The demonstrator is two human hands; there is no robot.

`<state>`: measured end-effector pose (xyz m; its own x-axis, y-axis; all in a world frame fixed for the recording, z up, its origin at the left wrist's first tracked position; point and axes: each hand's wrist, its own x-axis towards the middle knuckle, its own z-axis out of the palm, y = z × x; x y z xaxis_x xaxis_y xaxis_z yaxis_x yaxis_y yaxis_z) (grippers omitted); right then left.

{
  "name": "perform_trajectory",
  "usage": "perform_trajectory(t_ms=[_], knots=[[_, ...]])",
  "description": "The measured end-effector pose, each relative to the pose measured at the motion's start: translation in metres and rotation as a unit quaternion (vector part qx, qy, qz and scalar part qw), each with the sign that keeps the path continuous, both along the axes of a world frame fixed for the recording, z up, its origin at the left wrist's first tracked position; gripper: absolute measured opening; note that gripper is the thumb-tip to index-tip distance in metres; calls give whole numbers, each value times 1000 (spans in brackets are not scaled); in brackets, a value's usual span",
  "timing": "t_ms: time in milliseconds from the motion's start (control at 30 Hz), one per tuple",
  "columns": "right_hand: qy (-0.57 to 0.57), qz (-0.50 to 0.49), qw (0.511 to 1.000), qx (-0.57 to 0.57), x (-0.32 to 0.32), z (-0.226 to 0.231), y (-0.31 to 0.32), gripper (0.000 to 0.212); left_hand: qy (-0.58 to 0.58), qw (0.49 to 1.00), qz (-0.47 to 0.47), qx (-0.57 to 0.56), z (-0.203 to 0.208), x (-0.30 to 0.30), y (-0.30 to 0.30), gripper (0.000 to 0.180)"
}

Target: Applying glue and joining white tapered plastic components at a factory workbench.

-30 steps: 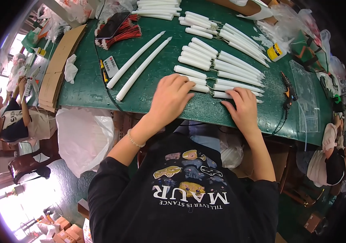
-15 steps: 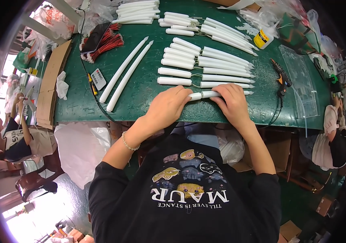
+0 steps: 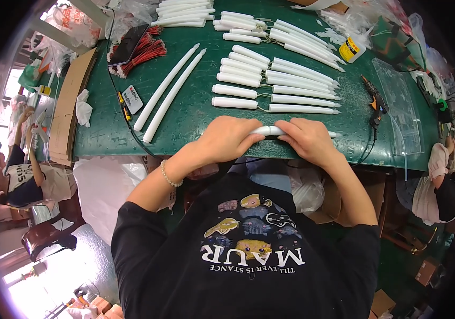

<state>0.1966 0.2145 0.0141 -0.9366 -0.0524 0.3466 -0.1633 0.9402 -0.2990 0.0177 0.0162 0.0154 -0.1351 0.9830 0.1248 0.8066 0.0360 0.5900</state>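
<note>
Near the front edge of the green table, both my hands are closed around one white taper candle (image 3: pixel 268 131) lying crosswise. My left hand (image 3: pixel 229 138) wraps its thicker left piece, and my right hand (image 3: pixel 311 140) grips the right piece, whose pointed tip sticks out past my fingers. Between my hands the two pieces meet at a thin seam. Just beyond lie several split candles in a row (image 3: pixel 302 99), their short bases and long tapered tops linked by thin wires. Two whole long candles (image 3: pixel 173 98) rest to the left.
Glue gun (image 3: pixel 375 103) with a cord and clear plastic sheet (image 3: pixel 398 117) lie right. A yellow-labelled bottle (image 3: pixel 351 49) stands behind. Red wires (image 3: pixel 143 53), a dark phone (image 3: pixel 128 47), a small white card (image 3: pixel 131 99) and cardboard (image 3: pixel 73 101) lie left. People sit at both sides.
My hands have come closer together, and the gap between the two candle pieces has closed. The held candle now sits a little farther from the row of split ones.
</note>
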Motion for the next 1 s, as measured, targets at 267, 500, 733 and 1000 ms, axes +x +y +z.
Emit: perform_trajectory(t_ms=[267,500,733,1000], knots=[[-19,83,990,113,-15,15,6,27,14,999,-44,0,-11,-8,-1,27],[-42,49,997,43,-12,8,-4,33,-17,998,-59,8,-10,-14,4,28],[-64,67,993,73,-16,16,-3,36,-1,998,-62,-7,-11,-13,2,26],[73,8,990,121,-12,21,-17,42,5,991,-14,136,-4,-6,-15,27]])
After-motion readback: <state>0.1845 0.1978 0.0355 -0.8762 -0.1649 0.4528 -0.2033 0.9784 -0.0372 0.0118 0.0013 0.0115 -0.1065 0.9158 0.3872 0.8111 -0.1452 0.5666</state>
